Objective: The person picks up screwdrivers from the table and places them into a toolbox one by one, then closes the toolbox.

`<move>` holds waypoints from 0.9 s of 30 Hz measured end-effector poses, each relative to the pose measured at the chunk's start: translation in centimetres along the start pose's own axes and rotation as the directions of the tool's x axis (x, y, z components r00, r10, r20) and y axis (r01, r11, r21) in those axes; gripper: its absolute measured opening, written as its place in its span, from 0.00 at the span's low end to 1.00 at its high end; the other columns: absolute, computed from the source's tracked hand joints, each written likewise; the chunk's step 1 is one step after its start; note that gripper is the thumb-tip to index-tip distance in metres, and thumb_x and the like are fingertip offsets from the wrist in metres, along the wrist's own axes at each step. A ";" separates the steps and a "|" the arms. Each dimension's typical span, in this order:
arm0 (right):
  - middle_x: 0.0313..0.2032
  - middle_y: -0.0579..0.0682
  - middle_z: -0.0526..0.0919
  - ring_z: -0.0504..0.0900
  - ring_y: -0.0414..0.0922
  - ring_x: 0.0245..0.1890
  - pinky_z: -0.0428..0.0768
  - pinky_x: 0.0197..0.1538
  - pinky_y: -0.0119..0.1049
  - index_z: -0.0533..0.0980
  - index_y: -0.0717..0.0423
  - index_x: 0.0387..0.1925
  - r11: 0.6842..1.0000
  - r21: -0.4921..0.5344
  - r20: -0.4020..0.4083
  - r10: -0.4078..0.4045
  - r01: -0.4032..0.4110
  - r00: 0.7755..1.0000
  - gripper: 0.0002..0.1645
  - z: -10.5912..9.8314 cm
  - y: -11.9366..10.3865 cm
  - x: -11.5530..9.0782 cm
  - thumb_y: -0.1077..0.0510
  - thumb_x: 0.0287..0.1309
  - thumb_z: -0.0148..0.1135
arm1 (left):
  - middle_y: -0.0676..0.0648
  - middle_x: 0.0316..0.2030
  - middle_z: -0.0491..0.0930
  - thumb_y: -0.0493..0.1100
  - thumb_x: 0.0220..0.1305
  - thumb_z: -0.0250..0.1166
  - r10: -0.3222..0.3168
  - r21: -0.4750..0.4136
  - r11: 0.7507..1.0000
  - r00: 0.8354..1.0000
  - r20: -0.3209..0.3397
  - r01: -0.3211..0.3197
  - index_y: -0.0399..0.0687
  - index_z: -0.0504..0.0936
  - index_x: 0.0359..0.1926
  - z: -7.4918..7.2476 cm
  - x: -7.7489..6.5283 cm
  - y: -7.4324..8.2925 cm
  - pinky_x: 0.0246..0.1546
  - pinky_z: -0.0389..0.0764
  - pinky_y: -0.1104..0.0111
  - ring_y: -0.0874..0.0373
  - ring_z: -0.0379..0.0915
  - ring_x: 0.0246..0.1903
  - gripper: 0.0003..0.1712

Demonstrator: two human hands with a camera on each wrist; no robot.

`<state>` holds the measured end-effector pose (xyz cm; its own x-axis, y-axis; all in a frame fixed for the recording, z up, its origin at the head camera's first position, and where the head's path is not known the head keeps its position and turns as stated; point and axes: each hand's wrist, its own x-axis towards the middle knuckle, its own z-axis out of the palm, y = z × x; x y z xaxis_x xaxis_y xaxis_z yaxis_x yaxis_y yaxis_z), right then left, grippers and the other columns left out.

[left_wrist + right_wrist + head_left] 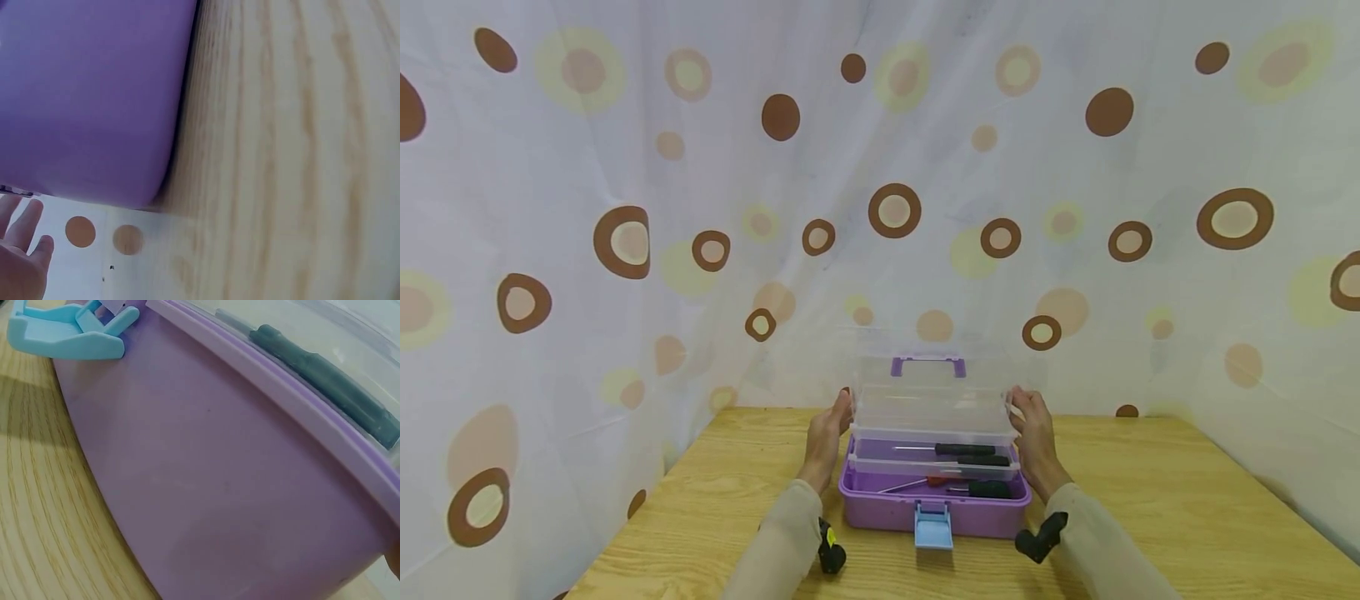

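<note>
A purple toolbox (895,510) stands on the table with its clear lid (925,408) raised at the back. Several screwdrivers lie in it, one with a black handle (966,449) and one with a red handle (937,481); a dark screwdriver handle (331,384) shows through clear plastic in the right wrist view. My left hand (824,437) is at the left edge of the clear plastic, its fingers (25,225) extended and apart. My right hand (1036,437) is at the right edge, fingertips against it; whether they pinch it is unclear.
A light blue latch (933,530) hangs down at the toolbox's front. The purple carry handle (928,360) is on the raised lid. Under everything is a wood-grain table (700,517), with a dotted curtain (820,283) close behind it and at the sides.
</note>
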<state>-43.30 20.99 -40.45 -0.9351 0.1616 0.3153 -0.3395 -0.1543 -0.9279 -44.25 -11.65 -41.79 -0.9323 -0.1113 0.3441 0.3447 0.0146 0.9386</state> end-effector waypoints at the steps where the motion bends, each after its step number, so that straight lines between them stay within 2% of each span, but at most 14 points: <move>1: 0.67 0.62 0.63 0.59 0.65 0.73 0.64 0.65 0.60 0.61 0.66 0.55 1.000 -0.005 0.007 0.003 -0.003 1.000 0.33 0.0 -0.1 0.0 0.37 0.78 0.45 | 0.36 0.59 0.80 0.68 0.75 0.54 -0.001 0.003 1.000 1.000 0.000 0.001 0.32 0.76 0.66 0.0 0.0 0.0 0.68 0.68 0.47 0.39 0.78 0.59 0.43; 4: 0.70 0.63 0.62 0.57 0.68 0.74 0.57 0.70 0.67 0.61 0.64 0.56 0.999 -0.025 0.021 0.023 -0.022 1.000 0.36 -0.1 -0.2 -0.2 0.33 0.77 0.45 | 0.35 0.59 0.80 0.67 0.76 0.53 0.011 0.020 1.000 1.000 0.000 -0.011 0.31 0.77 0.66 -0.1 -0.1 0.1 0.67 0.69 0.46 0.38 0.78 0.58 0.42; 6: 0.72 0.64 0.60 0.56 0.70 0.74 0.53 0.71 0.70 0.61 0.63 0.58 0.998 -0.045 0.030 0.045 -0.044 0.999 0.38 -0.2 -0.4 -0.3 0.31 0.76 0.44 | 0.37 0.57 0.82 0.67 0.75 0.55 0.011 0.046 0.999 1.000 -0.011 -0.011 0.34 0.81 0.62 -0.1 -0.2 0.3 0.66 0.71 0.47 0.39 0.80 0.57 0.40; 9: 0.75 0.64 0.57 0.54 0.73 0.74 0.48 0.72 0.74 0.60 0.62 0.63 0.994 -0.080 0.038 0.079 -0.075 0.996 0.42 -0.3 -0.7 -0.4 0.28 0.74 0.43 | 0.41 0.44 0.87 0.68 0.73 0.57 0.042 0.121 0.992 0.999 -0.009 -0.040 0.36 0.88 0.44 -0.1 -0.4 0.6 0.59 0.76 0.50 0.42 0.82 0.50 0.37; 11: 0.76 0.65 0.55 0.53 0.73 0.74 0.47 0.71 0.74 0.60 0.61 0.65 0.990 -0.101 0.041 0.101 -0.096 0.994 0.45 -0.3 -1.0 -0.5 0.26 0.73 0.43 | 0.45 0.34 0.83 0.69 0.71 0.58 0.049 0.169 0.985 0.999 -0.013 -0.046 0.40 0.83 0.30 -0.1 -0.5 0.8 0.49 0.77 0.56 0.46 0.80 0.43 0.36; 13: 0.77 0.65 0.54 0.52 0.74 0.74 0.46 0.71 0.75 0.59 0.61 0.66 0.987 -0.119 0.045 0.118 -0.112 0.992 0.47 -0.2 -1.2 -0.6 0.24 0.71 0.42 | 0.47 0.27 0.77 0.70 0.71 0.57 0.062 0.201 0.978 0.998 -0.010 -0.058 0.44 0.76 0.24 -0.1 -0.6 0.9 0.41 0.74 0.60 0.48 0.76 0.37 0.35; 16: 0.77 0.66 0.53 0.52 0.74 0.74 0.46 0.70 0.76 0.59 0.60 0.65 0.981 -0.141 0.046 0.143 -0.136 0.989 0.49 -0.2 -1.6 -0.7 0.22 0.69 0.41 | 0.50 0.25 0.73 0.70 0.72 0.56 0.065 0.219 0.974 0.998 -0.014 -0.061 0.50 0.73 0.22 -0.1 -0.7 1.0 0.37 0.70 0.63 0.54 0.70 0.32 0.32; 18: 0.77 0.66 0.53 0.52 0.74 0.74 0.45 0.70 0.78 0.59 0.60 0.65 0.978 -0.146 0.044 0.155 -0.147 0.987 0.50 -0.1 -1.8 -0.7 0.21 0.68 0.41 | 0.51 0.24 0.71 0.70 0.72 0.56 0.063 0.228 0.972 0.998 -0.016 -0.058 0.50 0.72 0.23 -0.1 -0.8 1.1 0.37 0.68 0.63 0.56 0.67 0.31 0.33; 24: 0.78 0.66 0.49 0.48 0.73 0.75 0.45 0.69 0.79 0.55 0.62 0.70 0.972 -0.148 0.046 0.190 -0.181 0.981 0.56 -0.1 -2.1 -0.8 0.19 0.67 0.41 | 0.53 0.21 0.62 0.71 0.71 0.56 0.072 0.236 0.970 0.997 -0.011 -0.067 0.52 0.64 0.19 0.0 -1.0 1.2 0.32 0.63 0.64 0.57 0.59 0.26 0.34; 27: 0.78 0.66 0.48 0.46 0.72 0.76 0.45 0.69 0.79 0.56 0.61 0.67 0.970 -0.142 0.046 0.208 -0.199 0.977 0.54 -0.1 -2.2 -1.0 0.19 0.66 0.41 | 0.53 0.19 0.59 0.72 0.71 0.56 0.071 0.234 0.970 0.997 -0.006 -0.068 0.53 0.61 0.18 0.0 -1.1 1.4 0.28 0.60 0.64 0.58 0.54 0.23 0.35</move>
<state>-41.65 21.30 -38.77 -0.9889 0.0815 0.1246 -0.1284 -0.0435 -0.9908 -42.74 -11.54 -40.91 -0.9046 -0.1160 0.4101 0.3721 0.2539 0.8928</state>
